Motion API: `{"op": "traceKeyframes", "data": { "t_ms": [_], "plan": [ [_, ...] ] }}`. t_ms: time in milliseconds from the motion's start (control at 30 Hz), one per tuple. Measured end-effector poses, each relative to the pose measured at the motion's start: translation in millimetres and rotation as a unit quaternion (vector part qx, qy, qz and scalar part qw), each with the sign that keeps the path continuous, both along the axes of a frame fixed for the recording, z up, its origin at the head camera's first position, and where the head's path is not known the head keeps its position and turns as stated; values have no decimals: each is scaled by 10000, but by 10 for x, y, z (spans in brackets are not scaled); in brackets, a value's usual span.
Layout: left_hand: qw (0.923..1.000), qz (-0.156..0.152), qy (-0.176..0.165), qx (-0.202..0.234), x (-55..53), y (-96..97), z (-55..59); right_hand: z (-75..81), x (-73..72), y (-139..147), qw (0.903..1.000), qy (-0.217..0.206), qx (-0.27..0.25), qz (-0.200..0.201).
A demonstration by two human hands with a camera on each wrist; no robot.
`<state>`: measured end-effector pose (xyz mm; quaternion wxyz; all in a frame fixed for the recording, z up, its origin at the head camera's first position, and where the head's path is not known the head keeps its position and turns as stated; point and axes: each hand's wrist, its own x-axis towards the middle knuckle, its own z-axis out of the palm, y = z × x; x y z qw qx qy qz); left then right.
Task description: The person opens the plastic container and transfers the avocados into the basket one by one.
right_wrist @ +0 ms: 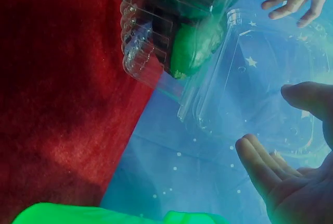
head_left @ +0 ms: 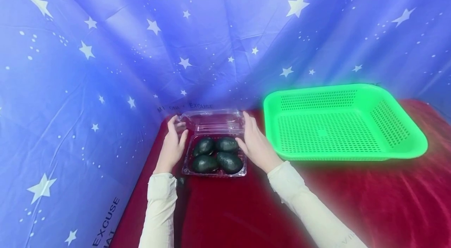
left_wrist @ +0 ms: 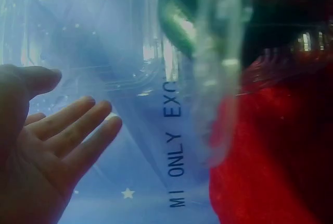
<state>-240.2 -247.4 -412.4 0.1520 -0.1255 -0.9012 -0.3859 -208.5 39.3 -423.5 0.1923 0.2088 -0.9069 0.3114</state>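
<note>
A clear plastic clamshell box (head_left: 215, 175) sits on the red cloth, its hinged lid (head_left: 218, 117) raised at the back. Several dark green avocados (head_left: 229, 162) lie in its base. My left hand (head_left: 172, 146) is beside the lid's left edge, fingers extended; the left wrist view shows its thumb and fingers (left_wrist: 86, 140) spread apart. On the other side, my right hand (head_left: 258, 144) has its fingertips right at the lid's right edge. In the right wrist view, that thumb (right_wrist: 307, 96) stands apart from straight fingers, with the transparent lid between both hands.
A bright green perforated basket (head_left: 345, 154) stands to the right of the box on the red cloth (head_left: 229, 212). Behind and to the left hangs a blue curtain (head_left: 211, 25) with white stars and printed words.
</note>
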Motion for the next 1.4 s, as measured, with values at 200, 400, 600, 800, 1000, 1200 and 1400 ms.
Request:
{"op": "traceKeyframes", "data": {
  "t_ms": [200,400,600,800,1000,1200,1400],
  "plan": [
    [9984,-287,-399,-272,-41,37,-83,-39,-17,-7,9998,121,-98,-80],
    [9974,-260,-515,-431,-55,49,-135,-119,-61,-7,9999,-47,87,-89],
    [9951,-283,-747,-590,-52,72,-163,-187,-88,-15,9999,-100,-31,-61],
    [9944,-283,-874,-524,-66,76,-219,-214,-107,-10,9999,-91,-5,-89],
    [9931,-370,-1015,-457,-74,70,-300,-274,-114,5,9996,-226,48,-137],
    [9930,-351,-1013,-502,-65,68,-342,-297,-112,9,9992,-349,142,-140],
    [9928,-268,-991,-623,-15,47,-388,-310,-112,-2,9981,-614,21,-27]
  ]
}}
